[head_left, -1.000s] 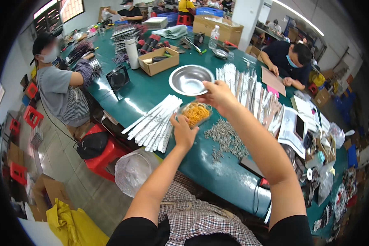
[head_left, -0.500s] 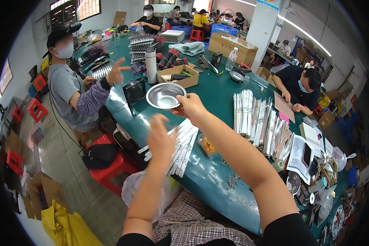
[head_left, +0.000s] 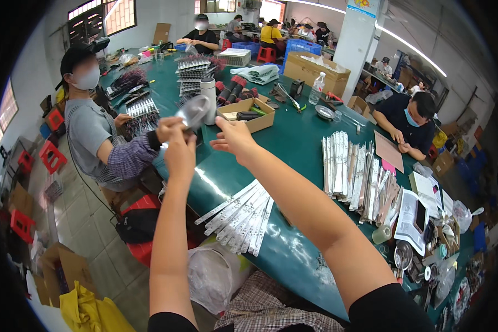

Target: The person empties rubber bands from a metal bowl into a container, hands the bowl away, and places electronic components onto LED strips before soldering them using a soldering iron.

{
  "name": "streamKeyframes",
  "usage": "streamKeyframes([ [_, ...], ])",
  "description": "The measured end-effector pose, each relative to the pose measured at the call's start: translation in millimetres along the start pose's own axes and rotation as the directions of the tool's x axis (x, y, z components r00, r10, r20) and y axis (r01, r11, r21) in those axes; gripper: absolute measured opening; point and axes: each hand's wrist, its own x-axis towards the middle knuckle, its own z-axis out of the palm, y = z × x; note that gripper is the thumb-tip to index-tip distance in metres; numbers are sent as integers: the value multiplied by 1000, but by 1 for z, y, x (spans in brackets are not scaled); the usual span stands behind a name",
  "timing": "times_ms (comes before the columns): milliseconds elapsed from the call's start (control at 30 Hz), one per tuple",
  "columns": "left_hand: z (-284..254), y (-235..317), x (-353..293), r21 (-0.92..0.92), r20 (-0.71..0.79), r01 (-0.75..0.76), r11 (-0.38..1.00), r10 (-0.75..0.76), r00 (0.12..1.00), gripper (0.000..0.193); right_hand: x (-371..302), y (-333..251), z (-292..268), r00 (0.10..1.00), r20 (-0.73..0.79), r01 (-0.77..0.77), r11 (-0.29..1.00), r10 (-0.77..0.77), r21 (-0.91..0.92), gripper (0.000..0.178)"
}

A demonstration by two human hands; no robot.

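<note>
A shiny shallow metal bowl, smeared by motion, is tilted on edge over the left side of the table. My left hand is closed at its lower rim. A co-worker's hand reaches in from the left and meets the bowl and my fingers; the exact contact is blurred. To the right, my right hand is apart from the bowl, fingers spread and holding nothing. It is nearest the cardboard box of tools and a white bottle.
White printed strips lie fanned on the green table. More stacked strips sit to the right, before a second seated person. A red stool and a plastic bag are by the near edge.
The bowl has moved left from my right hand to my left hand and the co-worker's hand. My right hand has opened. The small box of yellow pieces is now hidden behind my right arm.
</note>
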Motion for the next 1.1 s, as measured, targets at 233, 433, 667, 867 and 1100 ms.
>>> streamKeyframes([
  [233,15,17,22,-110,64,41,993,-34,997,65,-68,-19,-80,986,135,131,955,-97,-268,57],
  [433,35,101,-84,-487,423,-85,869,320,848,50,-186,-43,-185,972,-133,120,899,-192,-420,46],
  [667,94,145,-214,-214,700,-182,960,281,656,81,-361,-22,-270,913,-375,-61,854,-162,-517,32],
  [867,134,138,-222,61,642,-195,979,111,758,78,-470,6,-304,853,-507,-141,878,-126,-456,28],
  [1100,141,150,-224,10,616,-193,981,146,774,67,-533,26,-334,828,-557,-208,887,-64,-411,25],
])
